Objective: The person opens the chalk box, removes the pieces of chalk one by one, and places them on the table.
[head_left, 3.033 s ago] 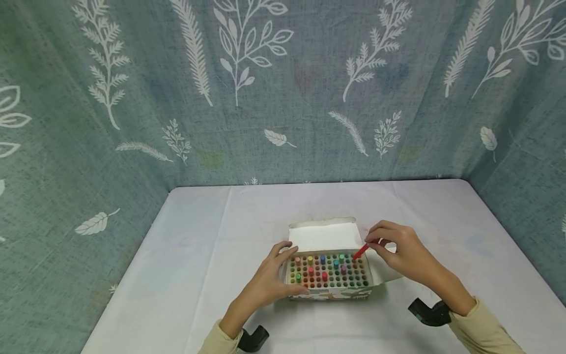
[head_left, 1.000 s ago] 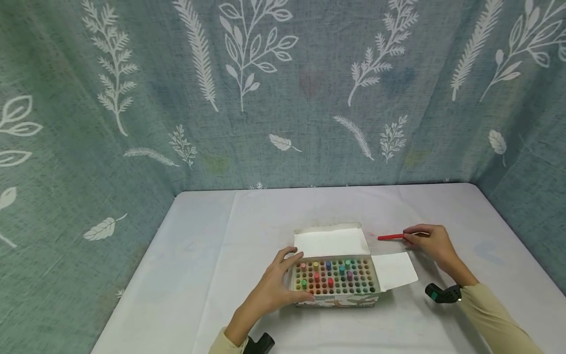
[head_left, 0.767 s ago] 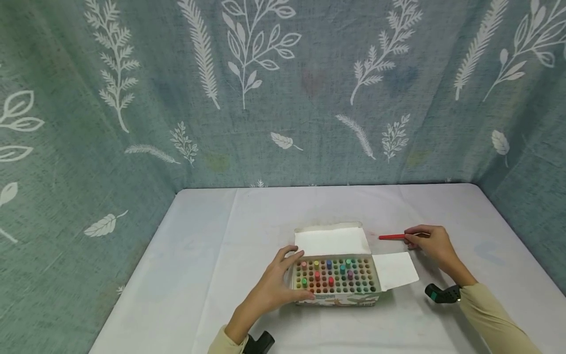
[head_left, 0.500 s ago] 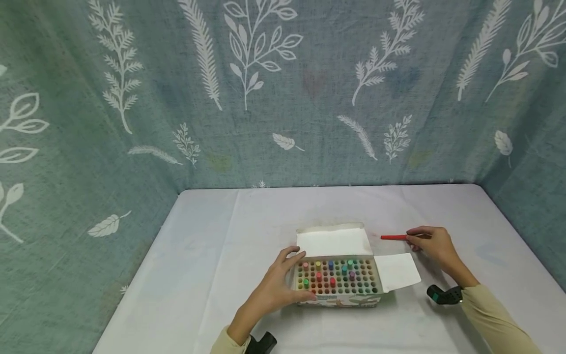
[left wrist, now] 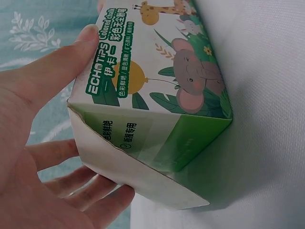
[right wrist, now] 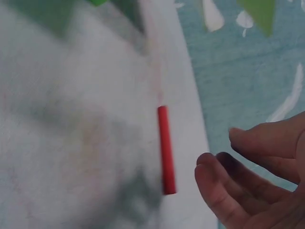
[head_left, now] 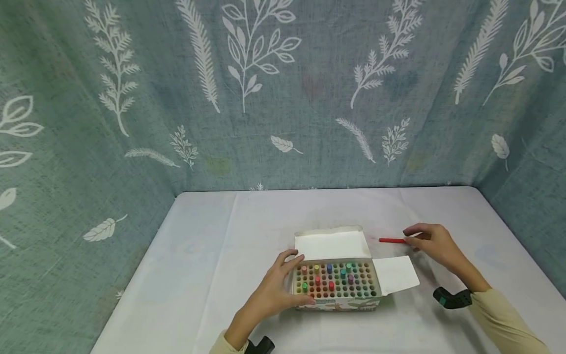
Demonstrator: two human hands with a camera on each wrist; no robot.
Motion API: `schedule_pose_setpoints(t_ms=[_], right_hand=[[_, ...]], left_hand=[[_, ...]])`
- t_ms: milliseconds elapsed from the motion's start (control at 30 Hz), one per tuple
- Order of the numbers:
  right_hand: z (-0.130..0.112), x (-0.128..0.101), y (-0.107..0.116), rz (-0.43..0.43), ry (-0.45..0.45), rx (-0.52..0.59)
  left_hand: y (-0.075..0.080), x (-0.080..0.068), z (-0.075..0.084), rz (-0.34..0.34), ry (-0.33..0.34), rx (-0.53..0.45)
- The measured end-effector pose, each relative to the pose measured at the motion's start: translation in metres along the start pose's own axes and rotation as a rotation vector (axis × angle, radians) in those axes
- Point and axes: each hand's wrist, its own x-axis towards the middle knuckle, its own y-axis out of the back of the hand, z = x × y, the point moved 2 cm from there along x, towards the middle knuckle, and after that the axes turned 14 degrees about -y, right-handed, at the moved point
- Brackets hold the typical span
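A chalk box point(head_left: 338, 306) stands with its lid folded back, several colored chalk sticks upright in its holes. My left hand point(head_left: 270, 287) holds the box at its left end, thumb at the front and fingers at the back corner; the left wrist view shows the thumb point(left wrist: 76, 55) on its printed wall. A red chalk stick point(head_left: 391, 240) lies on the white cloth, right of the lid. Just to its right is my right hand point(head_left: 435, 244). In the right wrist view the red chalk stick point(right wrist: 167, 150) lies apart from the fingers, which are relaxed and hold nothing.
The box's back lid point(head_left: 331, 246) lies folded away, and a white side flap point(head_left: 395, 274) sticks out to the right. A white cloth point(head_left: 212, 265) covers the table. A leaf-patterned curtain point(head_left: 318, 108) rises behind and at both sides.
My right hand has carried the red chalk stick from above the box to the cloth on the right and let it go. My left hand has stayed on the box.
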Motion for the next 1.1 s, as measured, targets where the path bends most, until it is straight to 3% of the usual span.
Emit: schedule_pose_setpoints(t_ms=[433, 767, 1100], right_hand=[[-0.083, -0.024, 0.016, -0.113, 0.117, -0.141], [-0.113, -0.043, -0.010, -0.169, 0.335, -0.150], [-0.127, -0.051, -0.039, -0.343, 0.402, -0.169]], left_hand=[[0.000, 0.000, 0.000, 0.015, -0.032, 0.024], [-0.001, -0.002, -0.001, 0.007, -0.022, 0.013], [0.000, -0.001, 0.001, 0.006, -0.022, 0.012]])
